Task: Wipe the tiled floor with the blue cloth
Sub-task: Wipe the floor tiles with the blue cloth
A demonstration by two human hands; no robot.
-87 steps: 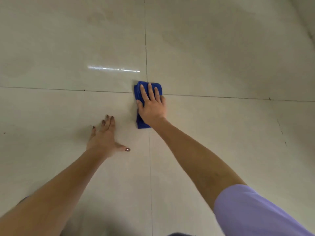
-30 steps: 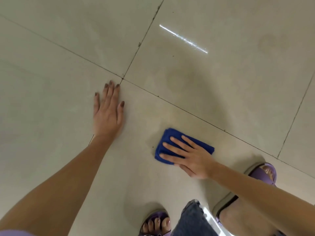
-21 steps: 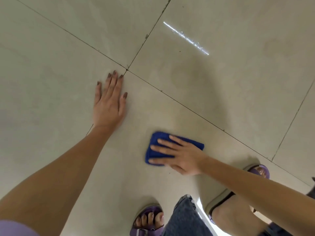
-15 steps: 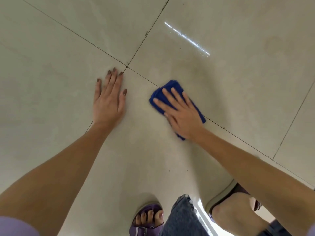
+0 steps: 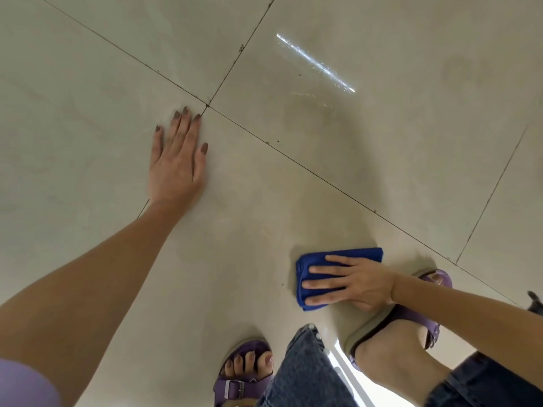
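Note:
A folded blue cloth (image 5: 311, 261) lies flat on the beige tiled floor (image 5: 382, 136), low and right of centre. My right hand (image 5: 352, 282) presses down on it, fingers spread and pointing left, covering its right part. My left hand (image 5: 176, 163) rests flat on the floor at upper left, fingers together, its fingertips close to a crossing of dark grout lines (image 5: 207, 105). It holds nothing.
My two feet in purple sandals stand close by: one (image 5: 244, 374) at the bottom centre, the other (image 5: 411, 321) just below and right of the cloth. Denim trouser legs (image 5: 305, 374) fill the lower edge. A bright streak of reflected light (image 5: 316, 63) lies on the far tile.
My right hand has dragged the cloth from beside my left hand, on the grout line, back down and to the right, near my sandal. My left hand stays planted.

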